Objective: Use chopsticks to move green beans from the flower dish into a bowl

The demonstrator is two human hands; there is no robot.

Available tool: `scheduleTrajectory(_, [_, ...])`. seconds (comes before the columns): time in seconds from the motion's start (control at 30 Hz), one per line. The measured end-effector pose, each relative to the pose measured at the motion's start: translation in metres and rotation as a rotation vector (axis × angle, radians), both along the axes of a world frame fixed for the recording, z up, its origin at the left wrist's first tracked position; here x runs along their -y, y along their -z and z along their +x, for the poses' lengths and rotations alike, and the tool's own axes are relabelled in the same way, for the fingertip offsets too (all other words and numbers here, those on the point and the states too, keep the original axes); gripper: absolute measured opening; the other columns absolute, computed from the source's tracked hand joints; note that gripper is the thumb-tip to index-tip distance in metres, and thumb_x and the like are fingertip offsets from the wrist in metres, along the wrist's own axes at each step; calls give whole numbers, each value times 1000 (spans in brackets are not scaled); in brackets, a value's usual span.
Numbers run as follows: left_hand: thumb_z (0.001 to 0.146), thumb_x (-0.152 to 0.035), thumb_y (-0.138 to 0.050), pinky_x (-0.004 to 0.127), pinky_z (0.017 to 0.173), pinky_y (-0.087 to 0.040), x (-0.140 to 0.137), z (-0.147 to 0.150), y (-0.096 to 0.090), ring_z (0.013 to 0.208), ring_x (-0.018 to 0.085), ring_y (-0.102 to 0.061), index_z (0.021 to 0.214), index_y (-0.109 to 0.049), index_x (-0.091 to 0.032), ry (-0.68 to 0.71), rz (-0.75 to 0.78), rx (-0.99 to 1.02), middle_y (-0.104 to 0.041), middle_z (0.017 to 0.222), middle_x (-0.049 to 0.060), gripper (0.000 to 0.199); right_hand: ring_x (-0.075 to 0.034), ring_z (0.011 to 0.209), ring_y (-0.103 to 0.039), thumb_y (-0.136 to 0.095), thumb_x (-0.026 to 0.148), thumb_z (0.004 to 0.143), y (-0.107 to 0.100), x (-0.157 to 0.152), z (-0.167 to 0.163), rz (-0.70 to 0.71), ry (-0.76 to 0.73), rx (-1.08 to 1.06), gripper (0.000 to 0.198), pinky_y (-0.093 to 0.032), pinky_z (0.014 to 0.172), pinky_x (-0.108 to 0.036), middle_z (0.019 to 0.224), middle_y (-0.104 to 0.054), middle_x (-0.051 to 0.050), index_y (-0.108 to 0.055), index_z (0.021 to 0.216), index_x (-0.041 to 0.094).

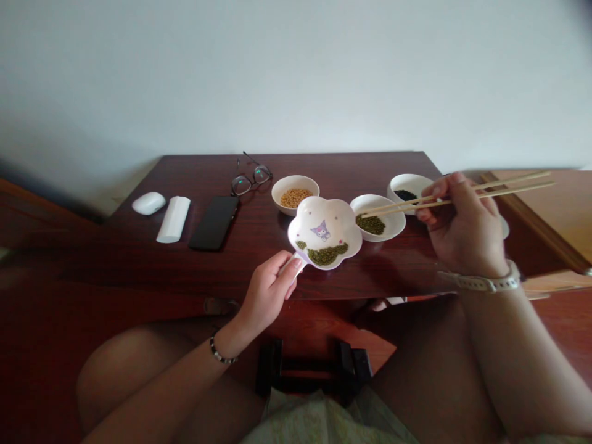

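My left hand (272, 283) is closed round the handle of a white flower-shaped bowl (326, 213) with a cartoon print. Green beans (327, 254) lie along the bowl's near side, and the bowl is tilted toward me. In my right hand (467, 225) is a pair of chopsticks (490, 186), their tips over a white bowl (395, 229) with more green beans (372, 225). Behind that bowl, partly covered by my right hand, stands a white bowl (402, 180) of black beans (406, 195). A third white bowl (283, 184) contains yellow beans (296, 197).
On the left of the dark wooden table (194, 176) lie a white computer mouse (148, 203), a white case (174, 219) and a black phone (214, 223). Eyeglasses (252, 180) rest farther back. A pale wall (296, 74) rises behind the table. Part of another white dish (505, 228) shows beyond my right wrist.
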State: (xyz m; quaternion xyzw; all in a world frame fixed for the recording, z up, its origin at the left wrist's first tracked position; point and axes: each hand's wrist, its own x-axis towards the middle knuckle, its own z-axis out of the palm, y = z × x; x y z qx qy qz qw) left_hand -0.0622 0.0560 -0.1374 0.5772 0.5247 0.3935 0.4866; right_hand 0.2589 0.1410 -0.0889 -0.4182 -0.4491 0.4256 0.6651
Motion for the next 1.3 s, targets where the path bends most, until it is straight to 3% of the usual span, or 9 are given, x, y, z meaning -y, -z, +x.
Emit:
scheduleTrajectory(0.13, [107,-53,-56,21,54,-32,1,-1,2,52,5,-41,80,-53,-18,0,-3,3,-48,57,-7,44,-13,66,-57,-74,34,98,3,-6,21,32,168,-14,26,-42,49,-27,83,-56,-6,-67,76,21])
scheduleTrajectory(0.23, [107,-54,-57,21,53,-32,1,-1,3,52,5,-41,81,-54,-18,-2,-12,7,-48,57,-7,44,-13,65,-57,-72,34,99,7,-4,26,64,212,16,27,-42,50,-28,82,-56,-6,-67,76,21])
scheduleTrajectory(0.37, [107,-54,-57,22,54,-32,0,-1,2,52,5,-42,82,-55,-18,3,-6,2,-48,58,-7,43,-12,61,-54,-71,43,100,8,3,13,70,98,60,31,-40,49,-27,83,-58,-5,-64,79,23])
scheduleTrajectory(0.57, [107,-52,-56,21,53,-32,-1,0,1,52,6,-42,82,-56,-19,6,-4,-18,-49,58,-7,42,-10,58,-58,-65,56,104,7,21,-35,-113,-241,120,40,-43,47,-22,74,-61,-2,-64,86,20])
scheduleTrajectory(0.73, [107,-52,-56,22,52,-32,-1,1,0,52,6,-42,82,-57,-19,8,-5,-20,-49,58,-6,41,-12,59,-62,-59,63,105,12,26,-58,-127,-423,244,46,-49,52,-23,68,-65,-2,-64,91,20])
scheduleTrajectory(1.3, [107,-53,-55,22,52,-32,-1,2,-1,51,6,-42,83,-56,-19,13,-3,-19,-49,58,-6,42,-13,58,-61,-56,66,105,15,22,-64,-78,-369,316,48,-48,54,-26,65,-67,-1,-62,89,22])
